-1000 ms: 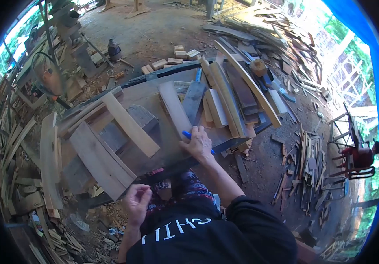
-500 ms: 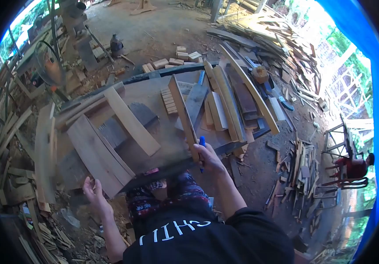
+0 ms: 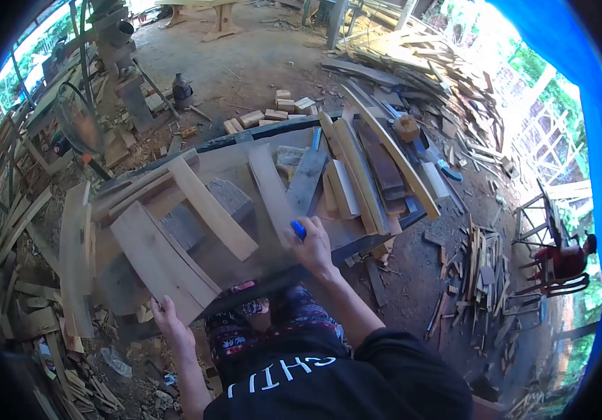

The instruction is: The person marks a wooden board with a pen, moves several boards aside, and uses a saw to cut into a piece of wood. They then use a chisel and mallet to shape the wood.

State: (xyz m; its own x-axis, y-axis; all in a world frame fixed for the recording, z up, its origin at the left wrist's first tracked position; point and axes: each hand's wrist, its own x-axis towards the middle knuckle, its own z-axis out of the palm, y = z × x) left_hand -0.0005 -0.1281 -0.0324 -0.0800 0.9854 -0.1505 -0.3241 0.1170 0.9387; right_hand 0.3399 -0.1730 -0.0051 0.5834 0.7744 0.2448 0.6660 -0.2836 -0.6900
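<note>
My right hand (image 3: pixel 310 247) is closed around a blue marker (image 3: pixel 299 229), at the near end of a narrow wooden board (image 3: pixel 270 187). That board lies with its broad face up on the workbench (image 3: pixel 241 234). My left hand (image 3: pixel 171 323) is open, its fingertips right at the near left edge of a wide, slightly curved plank (image 3: pixel 157 259). Between the two boards lies a pale curved slat (image 3: pixel 211 208). A dark grey board (image 3: pixel 308 180) rests just beyond my right hand.
Curved boards (image 3: pixel 358 171) are stacked on the bench's right side, and another long piece (image 3: pixel 75 259) stands along its left. Small blocks (image 3: pixel 252 119) lie on the ground behind. Scrap wood piles (image 3: pixel 486 280) flank the bench. A person (image 3: pixel 568 259) sits at far right.
The narrow board, held on edge by my right hand, has turned down flat onto the bench. My right hand has moved left with the marker; my left hand has come to the plank's edge.
</note>
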